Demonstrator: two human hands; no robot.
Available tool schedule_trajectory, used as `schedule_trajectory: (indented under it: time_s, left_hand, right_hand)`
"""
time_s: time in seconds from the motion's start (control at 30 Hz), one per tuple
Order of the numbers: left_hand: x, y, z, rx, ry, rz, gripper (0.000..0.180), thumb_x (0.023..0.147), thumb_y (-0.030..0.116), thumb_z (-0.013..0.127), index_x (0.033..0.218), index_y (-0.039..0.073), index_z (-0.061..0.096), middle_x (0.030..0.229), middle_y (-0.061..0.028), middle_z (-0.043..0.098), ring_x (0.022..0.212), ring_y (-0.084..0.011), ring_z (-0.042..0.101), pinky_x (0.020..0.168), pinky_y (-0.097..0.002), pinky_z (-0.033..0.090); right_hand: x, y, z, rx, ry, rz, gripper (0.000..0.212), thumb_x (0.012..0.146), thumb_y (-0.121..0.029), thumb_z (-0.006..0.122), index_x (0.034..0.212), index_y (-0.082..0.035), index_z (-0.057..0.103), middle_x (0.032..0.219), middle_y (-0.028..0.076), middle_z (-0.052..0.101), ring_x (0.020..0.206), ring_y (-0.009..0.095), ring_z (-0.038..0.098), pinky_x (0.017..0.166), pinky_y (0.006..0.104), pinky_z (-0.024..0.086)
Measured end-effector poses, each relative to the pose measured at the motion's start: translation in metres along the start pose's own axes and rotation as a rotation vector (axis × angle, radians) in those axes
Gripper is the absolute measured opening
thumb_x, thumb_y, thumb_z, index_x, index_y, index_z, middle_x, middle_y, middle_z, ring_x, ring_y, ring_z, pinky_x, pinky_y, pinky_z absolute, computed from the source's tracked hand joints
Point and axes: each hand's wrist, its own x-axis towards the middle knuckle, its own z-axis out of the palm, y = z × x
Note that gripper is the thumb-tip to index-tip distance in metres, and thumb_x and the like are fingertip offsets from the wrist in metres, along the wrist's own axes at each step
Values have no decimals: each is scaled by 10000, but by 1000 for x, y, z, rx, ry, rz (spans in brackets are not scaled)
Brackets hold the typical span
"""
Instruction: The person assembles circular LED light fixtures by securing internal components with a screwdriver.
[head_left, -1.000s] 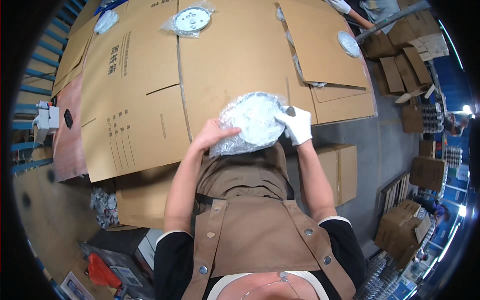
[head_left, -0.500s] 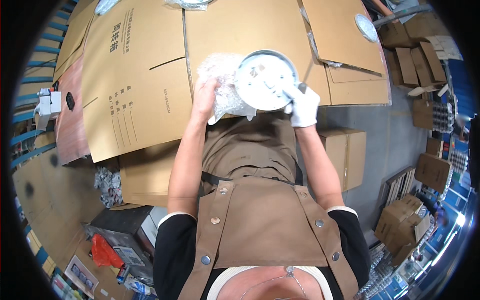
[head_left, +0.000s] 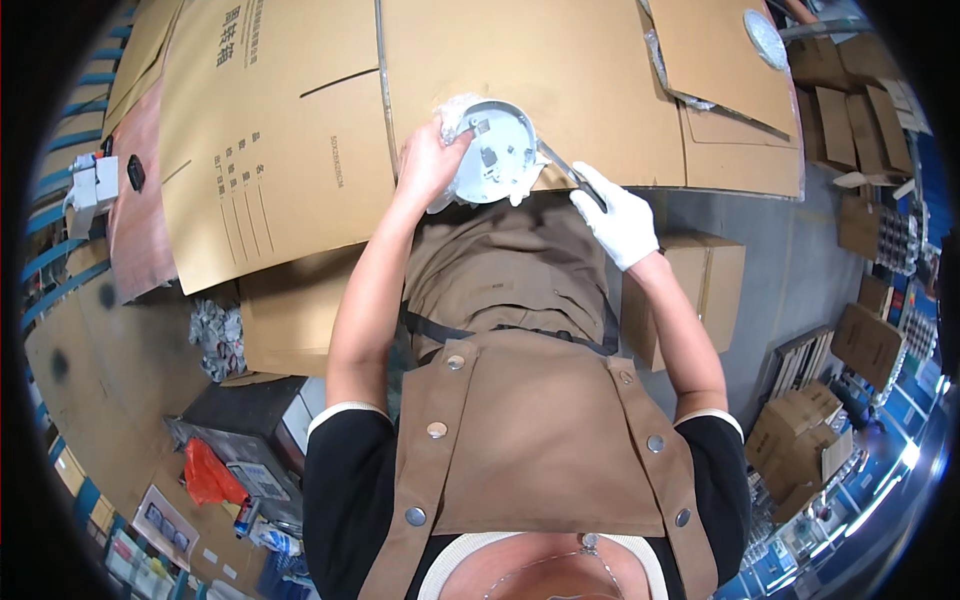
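Observation:
A round, shallow pale-grey metal part (head_left: 508, 140), with a raised rim and several holes and bosses inside, is held at the near edge of the cardboard. My bare left hand (head_left: 425, 165) grips its left rim, the thumb reaching over the edge. Clear bubble wrap (head_left: 458, 104) lies bunched behind and under the part. My right hand (head_left: 620, 222), in a white glove, is closed on a slim metal hand tool (head_left: 560, 163). The tool's tip is at the part's right rim; whether it touches, I cannot tell. Its exact kind is unclear.
Flattened cardboard (head_left: 280, 130) covers the work surface. Another round part (head_left: 764, 40) stands at the far right. A closed carton (head_left: 690, 290) sits below on the right, near open cartons (head_left: 840, 130). A dark cabinet (head_left: 245, 450) with a red bag (head_left: 212, 472) is at lower left.
The round part has moved slightly left and tilted, with my left hand now on its rim. My right hand has drawn away from the part to the right, leaving the tool in view.

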Motion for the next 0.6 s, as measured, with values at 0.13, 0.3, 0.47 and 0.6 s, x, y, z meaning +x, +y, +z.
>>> schedule_trajectory:
  time_s: [0.13,0.3,0.47,0.6]
  left_hand:
    - [-3,24,-8,72,-70,-44,360,812,265,639,1071,16,622,904,-194,675,892,-326,654,786,-406,491]
    - [8,43,-11,307,-131,116,372,808,236,598,1098,3,601,937,-229,653,927,-384,619,818,-449,477]
    - [9,59,-6,415,-104,203,379,750,133,550,1110,24,603,921,-238,649,910,-384,624,830,-456,478]
    - [5,70,-5,470,-170,222,444,697,78,522,1133,30,593,905,-234,652,899,-383,627,833,-459,479]
  right_hand:
    - [-3,2,-10,-327,-85,-190,306,878,-294,570,1180,-263,609,729,81,577,638,266,591,589,376,490]
    - [15,-22,-21,-548,-300,-214,289,897,-291,518,1169,-264,612,741,102,618,635,290,611,580,405,484]
    - [38,-47,-28,-608,-503,-110,240,889,-256,490,1027,-180,671,788,129,663,709,316,641,628,427,499]
    - [56,-66,-35,-637,-569,-161,246,879,-224,471,919,-118,689,812,135,674,726,323,647,637,430,506]
